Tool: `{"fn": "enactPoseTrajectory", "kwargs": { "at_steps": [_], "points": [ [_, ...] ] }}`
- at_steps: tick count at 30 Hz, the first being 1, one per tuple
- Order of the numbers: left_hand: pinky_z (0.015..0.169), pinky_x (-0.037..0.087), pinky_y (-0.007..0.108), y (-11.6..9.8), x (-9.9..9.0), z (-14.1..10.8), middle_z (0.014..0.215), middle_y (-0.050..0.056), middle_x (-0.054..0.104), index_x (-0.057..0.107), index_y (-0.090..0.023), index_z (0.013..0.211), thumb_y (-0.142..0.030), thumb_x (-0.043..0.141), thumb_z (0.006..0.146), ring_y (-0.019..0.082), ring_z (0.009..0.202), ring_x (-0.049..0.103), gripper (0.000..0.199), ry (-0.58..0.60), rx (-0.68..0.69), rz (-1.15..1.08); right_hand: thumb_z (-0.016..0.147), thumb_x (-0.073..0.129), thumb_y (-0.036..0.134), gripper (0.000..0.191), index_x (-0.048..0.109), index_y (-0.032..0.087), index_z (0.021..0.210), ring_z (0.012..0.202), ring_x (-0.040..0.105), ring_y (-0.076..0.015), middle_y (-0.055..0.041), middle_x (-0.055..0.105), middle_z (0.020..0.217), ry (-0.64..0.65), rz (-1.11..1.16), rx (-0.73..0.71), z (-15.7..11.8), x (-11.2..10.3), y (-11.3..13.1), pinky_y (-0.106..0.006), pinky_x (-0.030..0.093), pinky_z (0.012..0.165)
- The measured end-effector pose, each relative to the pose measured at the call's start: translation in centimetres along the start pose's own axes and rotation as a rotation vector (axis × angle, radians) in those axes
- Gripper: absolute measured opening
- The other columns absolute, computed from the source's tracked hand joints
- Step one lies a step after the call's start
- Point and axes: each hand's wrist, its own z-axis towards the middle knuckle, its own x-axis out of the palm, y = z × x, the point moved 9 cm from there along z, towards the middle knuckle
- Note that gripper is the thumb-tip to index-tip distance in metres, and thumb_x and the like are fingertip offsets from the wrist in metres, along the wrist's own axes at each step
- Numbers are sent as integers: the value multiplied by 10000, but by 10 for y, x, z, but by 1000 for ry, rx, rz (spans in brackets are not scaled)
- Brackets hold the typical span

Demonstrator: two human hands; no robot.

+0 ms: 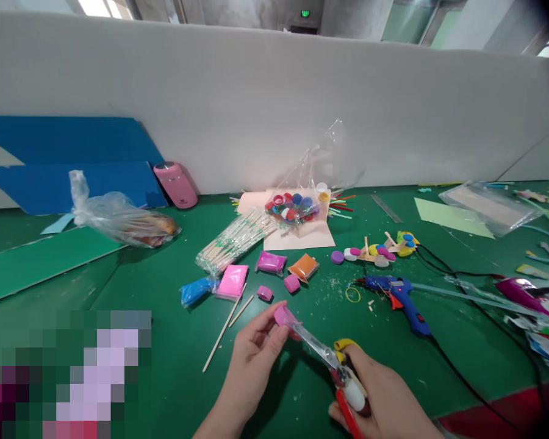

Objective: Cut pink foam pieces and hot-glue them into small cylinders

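My left hand (260, 350) pinches a small pink piece (282, 315), which looks like a plastic cap, between thumb and fingers. A pair of shears (320, 347) with yellow and red handles is in my right hand (384, 390). The handles look spread apart, and the blades reach up to the pink piece; whether they have bitten into it I cannot tell. Just beyond my left hand lie two similar pink pieces, a nearer one (265, 294) and a farther one (291, 283). Two thin wooden sticks (224, 329) lie to the left of that hand.
Clay packets in pink (231, 281), magenta (271, 263), orange (304, 267) and blue (196, 291) lie ahead. Behind them are bagged wooden sticks (233, 241) and a bag of coloured caps (295, 208). A blue glue gun (398, 296) with its cord is on the right.
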Motion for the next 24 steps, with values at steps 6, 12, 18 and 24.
{"fn": "enactPoseTrajectory", "kwargs": {
  "at_steps": [6, 12, 18, 24],
  "points": [
    [803, 412, 272, 11, -2, -1, 881, 33, 639, 527, -188, 1082, -204, 567, 747, 139, 830, 568, 338, 1, -73, -111, 591, 612, 317, 309, 410, 223, 804, 547, 515, -141, 12, 569, 674, -8, -21, 13, -1, -7, 2, -185, 298, 437],
    [705, 437, 226, 3, 3, -1, 806, 21, 628, 566, -177, 958, -184, 578, 736, 116, 738, 569, 223, 23, -31, -147, 593, 613, 289, 292, 405, 225, 788, 523, 505, -138, 32, 568, 629, -10, 7, 26, -2, -11, 6, -194, 297, 450],
    [684, 445, 236, -1, 3, -2, 785, 21, 626, 575, -180, 938, -198, 570, 739, 122, 708, 571, 201, 20, 19, -57, 605, 594, 281, 272, 401, 229, 790, 512, 486, -126, 37, 556, 625, -12, 53, -11, -2, -8, 6, -192, 294, 452],
    [674, 453, 233, -10, 7, -3, 750, 20, 621, 564, -163, 949, -186, 553, 750, 125, 691, 580, 201, 35, 71, 7, 616, 578, 281, 251, 368, 229, 742, 498, 470, -124, 43, 532, 591, 6, 60, -47, -2, -7, 7, -190, 291, 442]
  ]
}}
